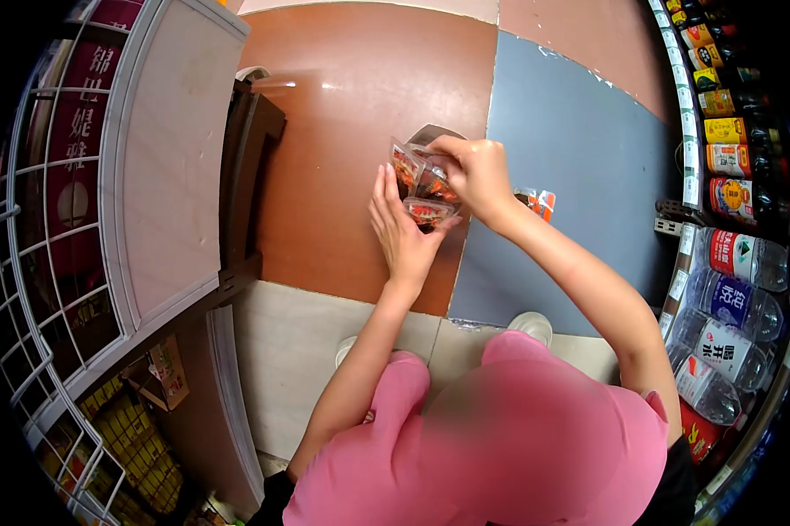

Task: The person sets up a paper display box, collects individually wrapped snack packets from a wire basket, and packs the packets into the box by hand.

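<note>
Out in front of me, low over the floor, is a clear plastic container (430,133) holding several small clear snack packets (428,210) with red and orange print. My left hand (401,230) is curled round its near left side, fingers along the left and thumb at the front. At the upper right, my right hand (478,171) is closed, its fingertips pinching among the packets; exactly what they grip is partly hidden. Another orange and white packet (539,203) lies on the floor just right of my right wrist.
Brown floor tile (351,175) and grey tile (579,158) stretch ahead. A wire rack (53,289) and white panel (180,167) stand on the left. Shelves on the right carry sauce bottles (729,159) and water bottles (732,298). My shoes (531,327) are close below.
</note>
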A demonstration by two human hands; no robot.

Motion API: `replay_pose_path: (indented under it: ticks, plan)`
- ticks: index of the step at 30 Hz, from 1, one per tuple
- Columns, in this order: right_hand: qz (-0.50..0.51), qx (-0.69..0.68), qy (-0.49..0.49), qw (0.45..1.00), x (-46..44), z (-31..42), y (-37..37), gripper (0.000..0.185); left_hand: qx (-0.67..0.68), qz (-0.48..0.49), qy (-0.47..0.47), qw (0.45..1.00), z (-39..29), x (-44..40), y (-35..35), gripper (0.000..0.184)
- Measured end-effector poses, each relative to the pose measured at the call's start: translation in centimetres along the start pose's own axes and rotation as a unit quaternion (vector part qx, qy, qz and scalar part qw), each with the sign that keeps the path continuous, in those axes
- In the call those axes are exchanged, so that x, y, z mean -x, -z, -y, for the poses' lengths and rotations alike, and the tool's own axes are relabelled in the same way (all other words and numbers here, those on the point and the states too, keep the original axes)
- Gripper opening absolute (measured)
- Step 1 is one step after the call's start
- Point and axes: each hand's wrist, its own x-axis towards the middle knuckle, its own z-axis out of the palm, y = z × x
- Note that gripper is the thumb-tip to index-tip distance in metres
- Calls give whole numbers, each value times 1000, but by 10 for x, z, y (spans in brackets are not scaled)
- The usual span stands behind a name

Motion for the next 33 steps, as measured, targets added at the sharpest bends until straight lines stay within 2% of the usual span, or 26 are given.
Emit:
replay_pose_path:
  ticks: [5,7,9,10,13,14,17,18,22,25,28,31,33]
  plan:
    - [10,-82,-104,991,-9,12,13,15,4,-23,-16,1000,-2,0,1,114]
    - [3,-88,-105,991,-9,9,10,15,-12,-15,-13,1000,-3,-1,3,114]
    - [11,-56,-96,994,-11,11,6,14,-9,-8,4,1000,-3,0,3,114]
    - [38,-12,-78,996,-10,10,5,20,-7,-4,12,1000,-2,0,3,114]
    - [-38,-38,30,998,-3,5,3,30,-18,-4,-4,1000,4,0,2,115]
    - [-17,-32,51,998,1,3,10,38,-16,-5,1,1000,6,0,2,116]
    - [-69,54,186,979,6,8,19,41,-8,-5,10,1000,13,4,0,120]
    - [-31,35,166,985,12,6,16,41,-5,-3,6,1000,15,3,-1,121]
    - [18,59,139,988,16,-2,8,38,10,12,-38,999,14,-2,2,127]
    - [0,74,128,989,11,0,7,36,88,21,-80,993,14,-9,10,131]
    - [19,66,149,986,8,-4,4,33,134,39,-79,987,13,-19,14,132]
    - [39,40,128,990,3,-7,1,31,262,64,-21,963,11,-33,15,132]
    - [30,28,121,992,3,-4,1,33,228,52,-13,972,7,-33,15,125]
